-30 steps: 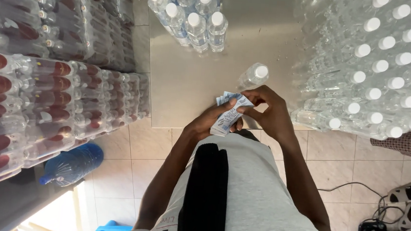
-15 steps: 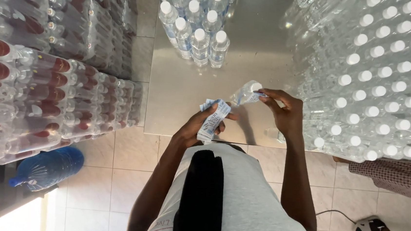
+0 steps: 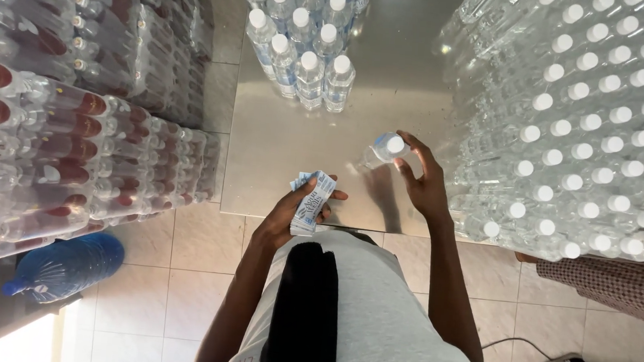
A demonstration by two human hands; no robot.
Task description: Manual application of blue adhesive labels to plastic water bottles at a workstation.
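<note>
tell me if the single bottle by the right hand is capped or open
Capped. The single bottle on the metal table shows a white cap on top, and the right hand is around it.

Bottled-water storeroom or workshop, shrink-wrapped bottle packs (image 3: 73, 131) stacked high, steel table (image 3: 279, 147), capped clear bottles (image 3: 595, 118), tiled floor (image 3: 169, 269)

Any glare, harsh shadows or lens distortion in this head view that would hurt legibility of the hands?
Head view: strong wide-angle bending at the edges; sunlight blows out the floor at lower left; soft sheen on the steel tabletop; right hand casts a faint shadow; left hand and its stack of blue-white paper labels stay sharp.
</note>
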